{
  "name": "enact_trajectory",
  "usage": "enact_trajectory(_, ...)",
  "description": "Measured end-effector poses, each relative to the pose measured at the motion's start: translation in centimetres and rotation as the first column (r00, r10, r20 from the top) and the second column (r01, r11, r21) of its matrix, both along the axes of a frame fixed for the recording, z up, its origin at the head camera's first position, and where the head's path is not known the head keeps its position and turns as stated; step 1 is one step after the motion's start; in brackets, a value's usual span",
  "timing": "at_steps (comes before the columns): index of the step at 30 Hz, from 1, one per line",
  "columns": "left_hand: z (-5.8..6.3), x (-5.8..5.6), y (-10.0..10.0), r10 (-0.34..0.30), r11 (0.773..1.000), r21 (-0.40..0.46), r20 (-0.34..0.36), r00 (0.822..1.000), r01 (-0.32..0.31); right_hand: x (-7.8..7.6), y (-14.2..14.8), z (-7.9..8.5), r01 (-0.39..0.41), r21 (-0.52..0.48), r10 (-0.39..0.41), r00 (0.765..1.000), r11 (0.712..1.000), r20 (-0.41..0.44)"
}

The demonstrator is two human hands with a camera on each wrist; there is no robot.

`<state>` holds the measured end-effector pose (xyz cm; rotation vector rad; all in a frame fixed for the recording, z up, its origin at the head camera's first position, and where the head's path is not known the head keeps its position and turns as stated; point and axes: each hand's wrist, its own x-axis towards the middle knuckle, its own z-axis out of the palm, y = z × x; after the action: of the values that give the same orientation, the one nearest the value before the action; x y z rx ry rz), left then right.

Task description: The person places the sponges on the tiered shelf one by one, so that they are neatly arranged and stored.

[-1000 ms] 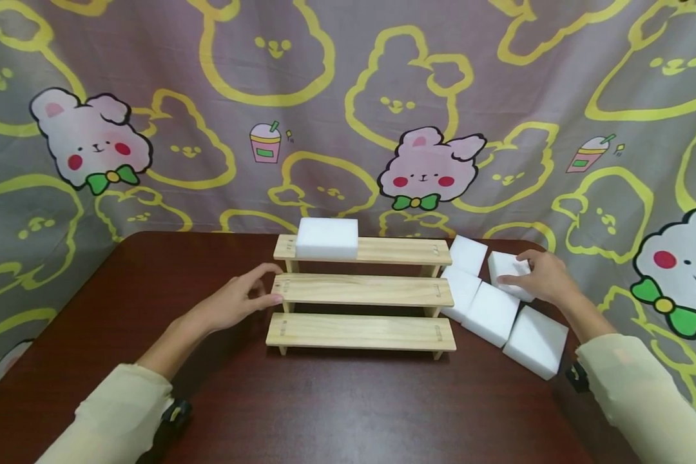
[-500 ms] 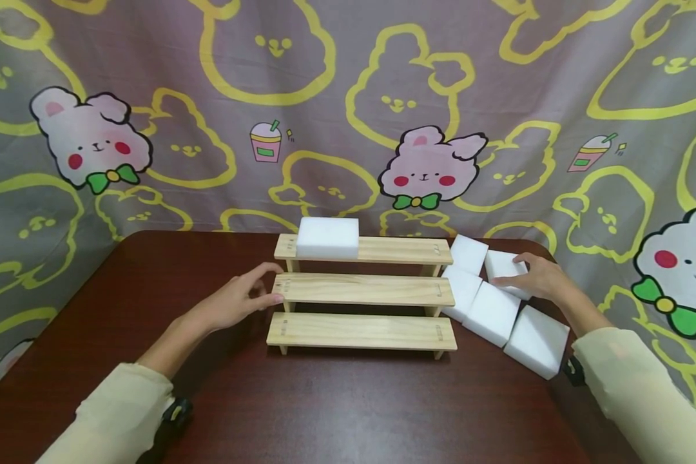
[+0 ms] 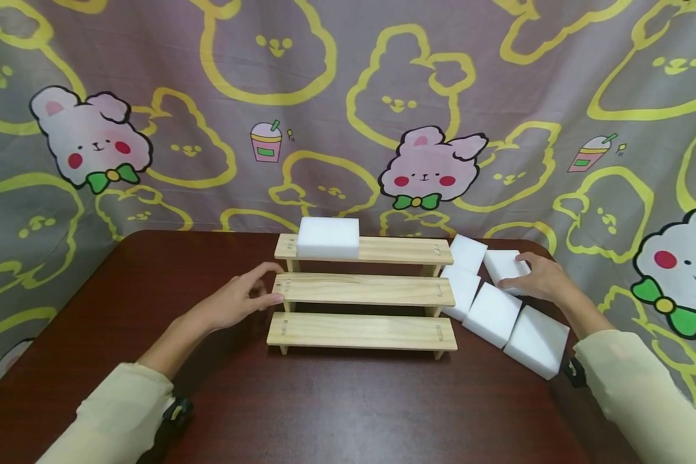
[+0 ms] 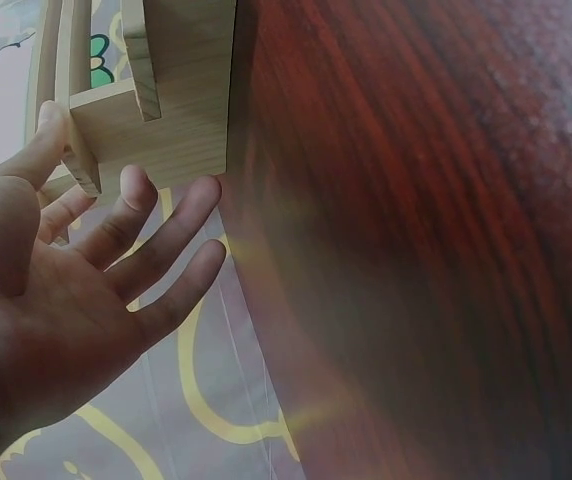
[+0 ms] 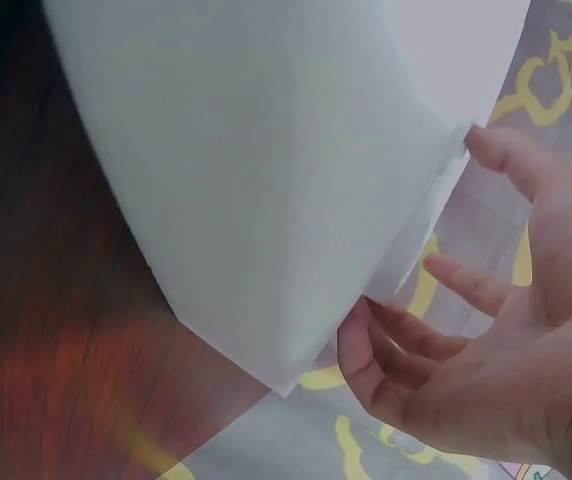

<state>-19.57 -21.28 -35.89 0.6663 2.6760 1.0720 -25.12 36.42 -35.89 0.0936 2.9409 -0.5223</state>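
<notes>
Now the right hand [image 3: 538,278] has its thumb and fingers [image 5: 360,362] clamped on a white block [image 3: 502,265] at the far right of the counter [image 3: 348,412] — just beside four loose blocks [image 3: 492,312] right of the rack [image 3: 362,290]. Meanwhile the left hand [image 3: 232,301] pinches the left end of the middle shelf [image 3: 348,288] between thumb and forefinger — other fingers spread apart — and another block [image 3: 327,237] rests left of centre on the top shelf [image 3: 397,250].
</notes>
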Motion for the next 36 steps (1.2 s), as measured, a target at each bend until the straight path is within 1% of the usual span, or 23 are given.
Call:
enact_trajectory(9, 0.3, 0.2, 0.1, -0.009, 1.000, 0.016, -0.006, 1.000, 0.009, 0.3, 0.1, 0.1, 0.042, -0.009, -0.043, 0.998, 0.999, -0.055)
enact_trajectory(16, 0.4, 0.3, 0.2, -0.009, 1.000, 0.021, -0.003, 1.000, 0.009, 0.5, 0.2, 0.3, 0.044, -0.028, -0.047, 0.995, 0.999, -0.088)
enact_trajectory(25, 0.1, 0.1, 0.1, -0.015, 1.000, 0.018, 0.000, 1.000, 0.015, 0.7, 0.3, 0.9, 0.084, -0.054, -0.089, 0.990, 0.995, -0.113)
enact_trajectory(30, 0.0, 0.1, 0.2, -0.012, 1.000, 0.018, 0.006, 1.000, 0.011, 0.8, 0.2, 1.5, 0.091, -0.073, -0.102, 0.981, 0.993, -0.163)
enact_trajectory(36, 0.2, 0.2, 0.2, -0.011, 1.000, 0.023, 0.005, 1.000, 0.011, 0.7, -0.1, 2.1, 0.078, -0.074, -0.093, 0.971, 0.994, -0.221)
